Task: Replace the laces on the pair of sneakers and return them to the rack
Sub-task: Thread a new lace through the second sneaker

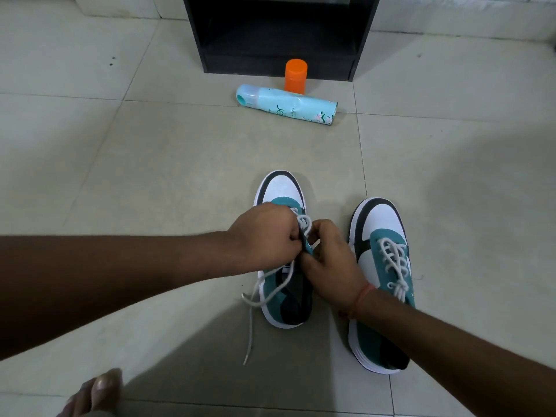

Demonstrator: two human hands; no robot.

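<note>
Sneakers, a teal, white and black pair, stand side by side on the tiled floor (150,164), toes pointing toward the black rack (279,34) well beyond them. The right sneaker (382,266) looks finished, its white lace crossed up the eyelets to the collar. The left sneaker (282,236) is only part laced: a few crossings show near the toe, and the loose lace (264,288) spills off its left side and trails over the tile toward the near edge of the floor. So roughly half the lacing seems done, and both shoes are not yet on the rack.

The left hand (264,236) has its fingers curled, pinching the lace over the tongue. The right hand (329,260) pinches the eyelet flap and lace just opposite, the fingertips of the two hands nearly touching.

A pale blue spray can (285,105) lies on its side before the rack, an orange cap (296,76) upright just behind it.
</note>
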